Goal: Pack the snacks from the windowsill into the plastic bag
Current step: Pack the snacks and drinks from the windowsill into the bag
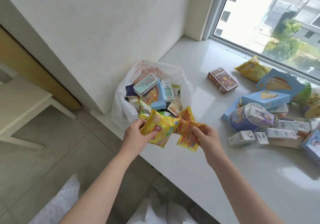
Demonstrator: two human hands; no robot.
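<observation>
A white plastic bag (119, 109) stands open at the left end of the white windowsill (216, 154), filled with several cartons, boxes and packets. Just in front of its mouth, my left hand (136, 135) grips a yellow chip packet (159, 128). My right hand (206, 135) grips an orange snack packet (187, 128) beside it; the two packets touch. More snacks lie on the sill to the right: a brown box (222, 80), a yellow packet (251, 68), blue boxes (265, 98), a round tub (242, 119) and small milk cartons (245, 138).
A white wall (103, 24) rises behind the bag. The window (277, 24) runs along the sill's far edge. Grey floor tiles (60, 154) lie below at left, with a pale table (22, 100) at the far left.
</observation>
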